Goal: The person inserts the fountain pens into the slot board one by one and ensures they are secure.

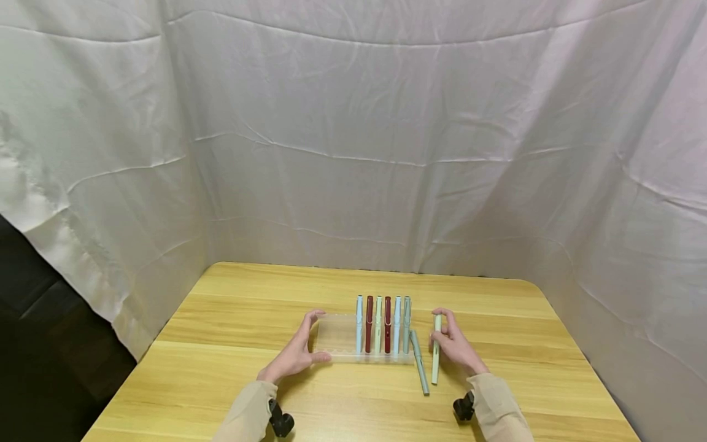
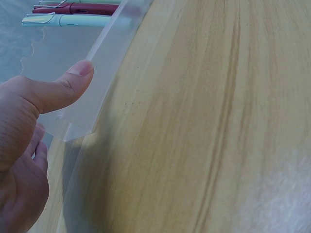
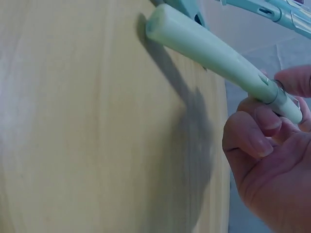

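A clear plastic pen rack (image 1: 336,336) stands on the table with several pens side by side in its right part: light blue, dark red, pale green and grey-green. My left hand (image 1: 295,353) holds the rack's left end; the left wrist view shows the thumb (image 2: 68,87) over its front lip, the other fingers partly hidden behind. To the right of the rack, my right hand (image 1: 455,348) pinches a pale green pen (image 3: 209,51) near one end, lifted off the tabletop. Between that pen and the rack lies a grey-green pen (image 1: 420,363), slanting, its upper end by the rack's right corner.
The wooden table (image 1: 221,331) has rounded back corners. Pale grey curtains (image 1: 342,153) hang behind it and at both sides. A dark area (image 1: 50,331) shows beyond the left curtain. Each wrist wears a small black camera.
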`<move>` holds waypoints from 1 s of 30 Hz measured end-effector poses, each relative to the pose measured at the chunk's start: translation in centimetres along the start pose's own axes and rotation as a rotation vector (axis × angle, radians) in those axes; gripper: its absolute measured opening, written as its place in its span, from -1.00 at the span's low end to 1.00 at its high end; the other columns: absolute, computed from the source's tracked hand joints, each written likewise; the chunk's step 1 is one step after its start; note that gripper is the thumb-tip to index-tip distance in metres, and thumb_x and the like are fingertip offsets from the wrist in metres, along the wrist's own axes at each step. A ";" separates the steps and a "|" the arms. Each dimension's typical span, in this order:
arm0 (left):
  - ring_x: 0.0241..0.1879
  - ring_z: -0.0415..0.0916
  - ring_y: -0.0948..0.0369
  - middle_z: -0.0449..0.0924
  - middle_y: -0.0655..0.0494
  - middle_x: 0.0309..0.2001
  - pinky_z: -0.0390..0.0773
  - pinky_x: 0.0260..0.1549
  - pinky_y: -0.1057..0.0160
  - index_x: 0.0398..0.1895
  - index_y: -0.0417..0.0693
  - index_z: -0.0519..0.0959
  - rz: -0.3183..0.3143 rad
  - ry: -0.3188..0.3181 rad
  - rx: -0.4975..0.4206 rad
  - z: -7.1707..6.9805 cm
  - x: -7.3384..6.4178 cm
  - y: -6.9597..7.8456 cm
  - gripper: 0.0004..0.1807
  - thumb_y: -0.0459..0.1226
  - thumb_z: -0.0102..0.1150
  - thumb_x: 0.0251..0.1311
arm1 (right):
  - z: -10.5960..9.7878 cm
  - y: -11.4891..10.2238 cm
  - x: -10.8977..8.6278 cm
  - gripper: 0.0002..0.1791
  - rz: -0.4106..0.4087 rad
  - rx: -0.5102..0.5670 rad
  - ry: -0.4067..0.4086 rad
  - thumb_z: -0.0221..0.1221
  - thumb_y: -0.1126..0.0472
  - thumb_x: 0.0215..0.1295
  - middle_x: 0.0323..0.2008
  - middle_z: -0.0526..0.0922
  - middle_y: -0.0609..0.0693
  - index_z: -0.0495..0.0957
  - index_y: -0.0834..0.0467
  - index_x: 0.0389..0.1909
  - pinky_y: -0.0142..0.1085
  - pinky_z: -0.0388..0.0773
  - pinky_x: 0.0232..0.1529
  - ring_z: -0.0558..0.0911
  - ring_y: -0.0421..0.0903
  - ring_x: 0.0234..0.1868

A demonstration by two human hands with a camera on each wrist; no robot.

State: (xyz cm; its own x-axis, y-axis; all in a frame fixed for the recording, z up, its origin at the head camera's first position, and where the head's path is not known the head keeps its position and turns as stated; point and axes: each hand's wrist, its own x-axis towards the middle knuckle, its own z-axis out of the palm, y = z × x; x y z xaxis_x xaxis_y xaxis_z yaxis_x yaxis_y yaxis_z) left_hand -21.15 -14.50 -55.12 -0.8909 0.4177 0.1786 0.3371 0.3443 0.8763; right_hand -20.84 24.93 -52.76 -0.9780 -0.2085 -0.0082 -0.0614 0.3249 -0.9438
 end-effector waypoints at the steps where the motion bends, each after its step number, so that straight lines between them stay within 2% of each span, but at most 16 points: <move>1: 0.58 -0.09 -0.26 0.03 -0.19 0.56 -0.12 0.53 -0.37 0.50 -0.12 0.05 0.001 -0.001 0.000 0.0 0.0 0.0 0.03 -0.32 0.49 0.02 | 0.1 -0.1 0.0 -0.46 -0.004 0.002 0.006 -0.12 0.45 0.47 -0.46 0.59 0.24 -0.03 0.19 0.38 -0.54 0.18 -0.74 0.21 -0.31 -0.77; 9: 0.58 -0.10 -0.25 0.01 -0.22 0.57 -0.13 0.53 -0.37 0.51 -0.13 0.04 -0.002 -0.008 0.006 -0.1 0.0 0.2 0.03 -0.31 0.48 0.03 | 0.4 -1.0 -0.2 -0.44 0.036 0.043 0.037 -0.15 0.37 0.55 -0.43 0.51 0.08 -0.13 0.11 0.44 -0.47 0.28 -0.63 0.30 -0.23 -0.63; 12: 0.58 -0.10 -0.25 0.01 -0.24 0.57 -0.14 0.53 -0.37 0.51 -0.15 0.04 -0.004 -0.007 0.002 -0.2 0.0 0.3 0.03 -0.33 0.48 0.03 | 0.5 -1.4 -0.2 -0.44 0.066 0.068 0.055 -0.13 0.31 0.58 -0.39 0.50 0.06 -0.14 0.10 0.45 -0.41 0.39 -0.56 0.37 -0.19 -0.56; 17: 0.59 -0.11 -0.25 0.01 -0.21 0.57 -0.14 0.54 -0.36 0.51 -0.13 0.04 -0.015 -0.010 0.008 -0.2 0.0 0.4 0.02 -0.34 0.48 0.04 | 0.7 -2.1 -0.3 -0.44 0.076 0.049 0.070 -0.13 0.23 0.60 -0.28 0.52 0.08 -0.15 0.20 0.43 -0.37 0.49 -0.43 0.42 -0.18 -0.45; 23: 0.58 -0.11 -0.25 0.01 -0.22 0.57 -0.14 0.54 -0.36 0.51 -0.15 0.04 -0.012 -0.014 0.003 -0.2 0.0 0.3 0.03 -0.34 0.48 0.04 | 1.0 -2.7 -0.4 -0.62 0.044 0.032 0.065 -0.20 0.23 0.64 -0.26 0.47 0.12 0.01 0.22 0.34 -0.47 0.28 -0.53 0.24 -0.23 -0.55; 30: 0.58 -0.10 -0.25 0.02 -0.22 0.57 -0.13 0.54 -0.36 0.51 -0.12 0.04 -0.010 -0.010 0.000 -0.2 0.0 0.3 0.03 -0.33 0.49 0.02 | 1.3 -3.4 -0.3 -0.69 -0.011 0.004 0.126 -0.16 0.10 0.64 -0.22 0.44 0.13 0.24 0.20 0.20 -0.45 0.38 -0.50 0.32 -0.21 -0.50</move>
State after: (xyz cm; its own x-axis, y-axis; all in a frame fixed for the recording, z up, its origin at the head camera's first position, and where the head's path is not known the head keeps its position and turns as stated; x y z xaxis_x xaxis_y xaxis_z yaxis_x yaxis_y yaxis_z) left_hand -21.12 -14.59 -54.79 -0.8910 0.4227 0.1657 0.3286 0.3485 0.8778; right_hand -20.04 22.72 -50.02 -0.9946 -0.0946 0.0435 -0.0717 0.3193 -0.9450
